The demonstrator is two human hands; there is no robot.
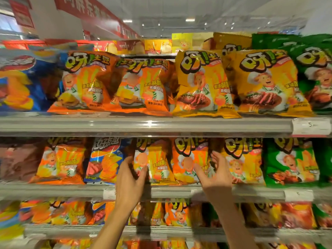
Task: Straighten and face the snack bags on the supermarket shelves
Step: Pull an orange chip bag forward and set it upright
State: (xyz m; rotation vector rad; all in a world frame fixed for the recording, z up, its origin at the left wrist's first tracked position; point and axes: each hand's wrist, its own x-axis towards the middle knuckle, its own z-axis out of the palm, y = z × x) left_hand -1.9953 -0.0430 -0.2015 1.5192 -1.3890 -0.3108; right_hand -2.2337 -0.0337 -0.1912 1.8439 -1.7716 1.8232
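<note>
Orange snack bags stand in a row on the middle shelf point(179, 192). My left hand point(130, 180) grips the left edge of one orange bag point(158, 166), thumb in front and fingers behind it. My right hand point(215, 173) is spread with relaxed fingers at the right side of the neighbouring orange bag point(186, 162), next to a yellow-orange bag point(242, 162); whether it touches is unclear. A blue bag point(104, 162) stands left of my left hand.
The upper shelf point(143, 124) carries blue, orange, yellow point(203, 83) and green bags. A green bag point(291, 162) stands right on the middle shelf. Price tags point(310, 125) hang on the shelf rails. More bags fill the lower shelf point(115, 230).
</note>
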